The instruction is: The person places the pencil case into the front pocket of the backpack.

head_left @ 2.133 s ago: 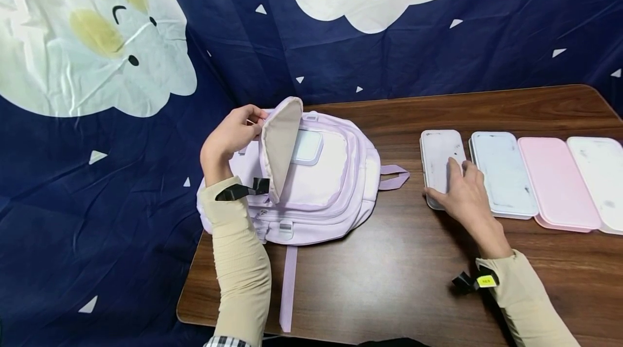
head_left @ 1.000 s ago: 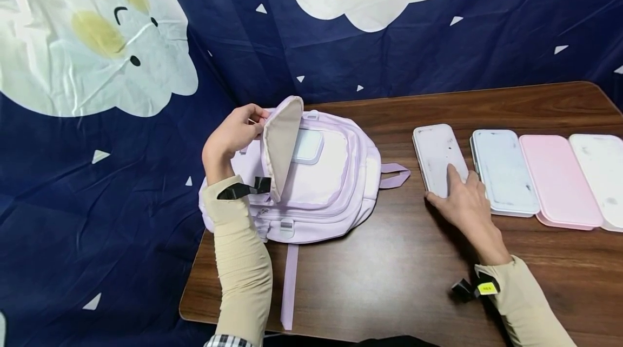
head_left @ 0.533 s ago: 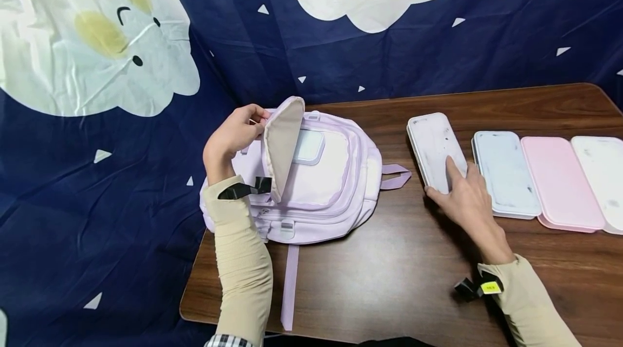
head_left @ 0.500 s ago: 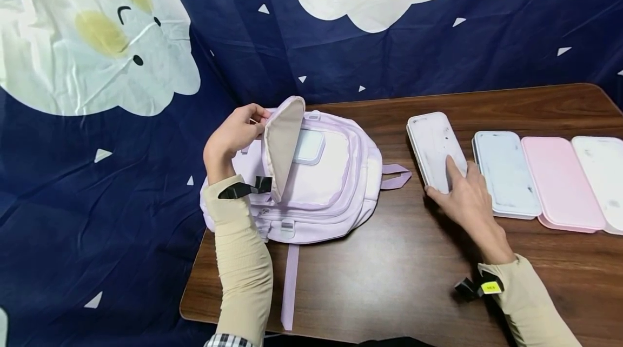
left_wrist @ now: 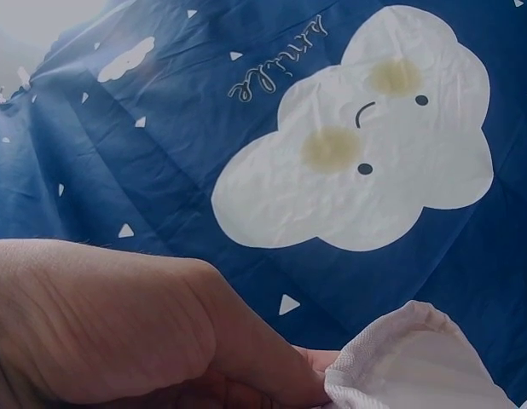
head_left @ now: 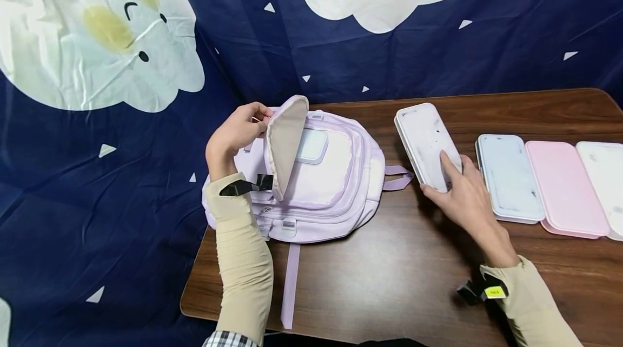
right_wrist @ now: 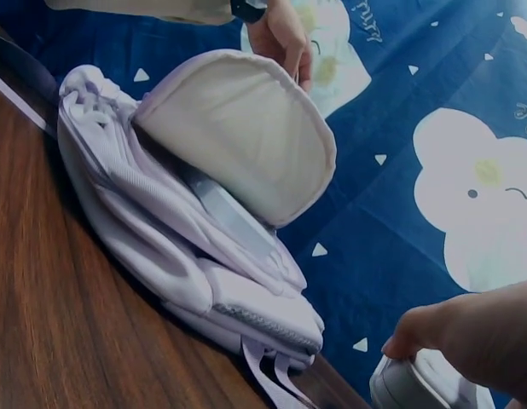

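Note:
A lilac backpack (head_left: 372,185) lies on the wooden table with its front pocket flap (head_left: 287,147) lifted. My left hand (head_left: 236,133) pinches the flap's edge between thumb and fingers; the left wrist view shows the same pinch on the fabric (left_wrist: 417,358). A pale blue case (head_left: 312,146) partly shows inside the pocket, its other end hidden behind the flap. To the right of the backpack, my right hand (head_left: 467,201) grips the near end of a flat whitish pencil case (head_left: 423,136), thumb on one side, fingers over it. The case slants with its far end raised toward the left.
Right of my right hand lie a light blue case (head_left: 511,179), a pink case (head_left: 567,187) and a white case (head_left: 603,174) side by side. A lilac strap (head_left: 290,287) hangs toward the table's front edge. Behind stands a navy cloth (head_left: 389,60) with clouds.
My right hand has taken hold of the whitish pencil case, tilted it and shifted it leftward, away from the light blue case. My left hand keeps its pinch on the flap.

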A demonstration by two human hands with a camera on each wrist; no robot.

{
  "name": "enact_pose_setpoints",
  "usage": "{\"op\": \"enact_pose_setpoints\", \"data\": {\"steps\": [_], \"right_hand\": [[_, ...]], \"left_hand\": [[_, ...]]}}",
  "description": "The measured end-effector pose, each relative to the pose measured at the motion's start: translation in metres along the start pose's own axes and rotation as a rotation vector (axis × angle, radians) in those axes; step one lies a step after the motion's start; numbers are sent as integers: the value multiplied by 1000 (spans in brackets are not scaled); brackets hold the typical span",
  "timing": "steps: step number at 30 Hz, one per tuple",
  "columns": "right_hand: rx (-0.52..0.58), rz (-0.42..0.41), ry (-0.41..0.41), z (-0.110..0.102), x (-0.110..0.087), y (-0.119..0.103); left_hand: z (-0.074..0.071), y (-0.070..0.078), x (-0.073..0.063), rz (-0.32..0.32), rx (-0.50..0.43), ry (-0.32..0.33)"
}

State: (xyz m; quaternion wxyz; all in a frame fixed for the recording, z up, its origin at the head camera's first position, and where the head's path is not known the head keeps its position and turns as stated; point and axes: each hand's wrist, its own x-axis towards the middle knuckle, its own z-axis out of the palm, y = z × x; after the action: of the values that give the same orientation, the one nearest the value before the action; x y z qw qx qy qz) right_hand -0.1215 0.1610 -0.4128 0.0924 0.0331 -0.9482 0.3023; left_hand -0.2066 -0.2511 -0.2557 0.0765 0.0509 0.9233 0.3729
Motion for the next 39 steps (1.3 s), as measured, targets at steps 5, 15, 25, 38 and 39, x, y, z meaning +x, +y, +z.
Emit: {"op": "enact_pose_setpoints", "data": {"steps": [5,15,25,38,39], "right_hand": [[42,-67,28,-3,-1,-9],[66,-177,60,-11,-2,-26],[57,-347,28,-14,-3,-40],[64,-506,-63,-4,-7,-52],[62,-511,-72,-3,-7,-53]], "left_hand": [[0,-2,1,2,-30,-4],[-1,-8,2,16,-97,-15],[-1,-14,3,17,-168,-28],[-1,-19,4,32,-191,-29],[-1,-19,4,34,-195,-30]]}}
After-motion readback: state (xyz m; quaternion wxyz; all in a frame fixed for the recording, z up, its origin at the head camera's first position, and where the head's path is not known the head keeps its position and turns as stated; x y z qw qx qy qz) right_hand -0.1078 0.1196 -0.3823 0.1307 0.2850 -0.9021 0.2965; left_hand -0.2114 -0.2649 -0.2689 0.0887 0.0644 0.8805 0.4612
